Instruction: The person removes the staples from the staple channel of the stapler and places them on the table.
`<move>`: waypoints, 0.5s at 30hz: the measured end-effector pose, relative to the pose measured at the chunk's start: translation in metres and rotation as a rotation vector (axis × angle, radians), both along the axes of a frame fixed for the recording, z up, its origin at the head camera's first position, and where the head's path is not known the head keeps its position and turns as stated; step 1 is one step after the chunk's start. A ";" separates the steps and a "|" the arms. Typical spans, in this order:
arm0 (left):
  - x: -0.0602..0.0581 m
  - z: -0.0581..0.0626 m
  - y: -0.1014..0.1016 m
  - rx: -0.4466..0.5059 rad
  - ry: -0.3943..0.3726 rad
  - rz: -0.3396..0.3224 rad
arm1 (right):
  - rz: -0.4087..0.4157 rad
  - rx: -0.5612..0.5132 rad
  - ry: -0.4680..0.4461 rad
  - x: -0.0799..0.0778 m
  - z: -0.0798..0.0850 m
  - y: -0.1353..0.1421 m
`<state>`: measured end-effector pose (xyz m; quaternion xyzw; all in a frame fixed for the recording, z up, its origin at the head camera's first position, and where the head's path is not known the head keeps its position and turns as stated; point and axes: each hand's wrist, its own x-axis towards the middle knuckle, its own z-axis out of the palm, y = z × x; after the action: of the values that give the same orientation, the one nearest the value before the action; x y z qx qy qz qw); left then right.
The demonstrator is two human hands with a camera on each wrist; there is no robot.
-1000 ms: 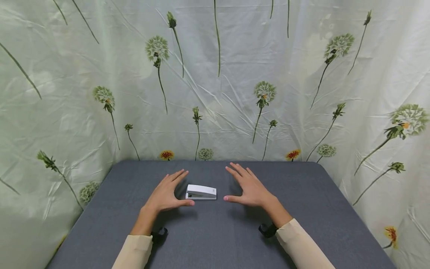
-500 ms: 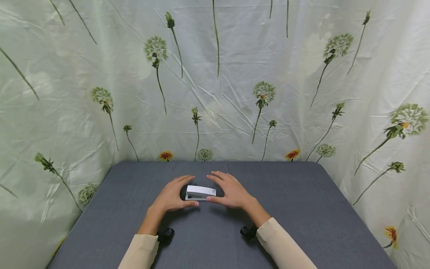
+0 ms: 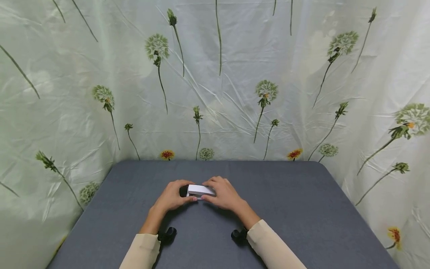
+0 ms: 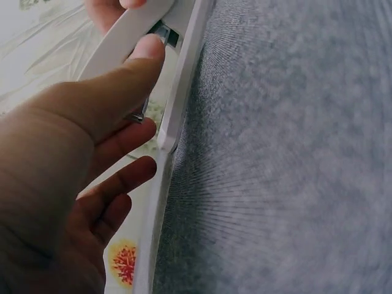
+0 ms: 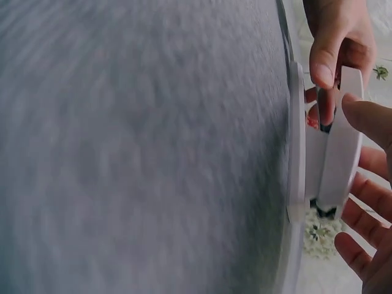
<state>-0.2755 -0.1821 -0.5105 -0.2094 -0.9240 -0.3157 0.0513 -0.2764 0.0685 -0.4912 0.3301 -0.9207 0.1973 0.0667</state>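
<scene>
A white stapler (image 3: 201,189) lies lengthwise across the grey table, its upper arm raised from the base at the left end. My left hand (image 3: 170,196) holds that left end, thumb in front and fingers behind. The left wrist view has the left thumb against the metal magazine, between the stapler's arm and base (image 4: 177,104). At the right end, my right hand (image 3: 224,195) grips the stapler between thumb and fingers. Up close in the right wrist view, the right thumb sits on the white upper arm (image 5: 343,150); the fingers are partly hidden behind it.
The grey cloth-covered table (image 3: 208,239) reaches back to a pale curtain (image 3: 228,97) printed with dandelions. Dark wrist mounts (image 3: 168,235) hang under both wrists, close above the cloth.
Both hands have closed in on the stapler, the right one coming leftward from well apart and the left one shifting slightly right. Thumbs and fingers now hold its ends.
</scene>
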 end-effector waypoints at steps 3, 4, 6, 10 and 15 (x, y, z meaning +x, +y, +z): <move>-0.001 -0.001 -0.002 0.012 -0.004 0.007 | -0.009 -0.019 -0.005 0.000 -0.001 -0.006; -0.002 -0.001 -0.002 0.017 -0.005 0.010 | -0.010 -0.024 -0.001 0.000 -0.001 -0.007; -0.002 -0.002 -0.002 0.039 -0.012 0.014 | -0.013 -0.038 0.005 0.000 -0.001 -0.010; -0.003 -0.004 -0.001 0.075 -0.008 0.016 | -0.009 -0.055 0.022 -0.001 -0.001 -0.014; -0.004 -0.008 0.000 0.093 -0.018 0.032 | -0.016 -0.065 0.013 -0.001 -0.004 -0.019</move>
<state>-0.2792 -0.1823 -0.5184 -0.1891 -0.9121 -0.3592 0.0576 -0.2769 0.0495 -0.4952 0.3217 -0.9159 0.2244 0.0852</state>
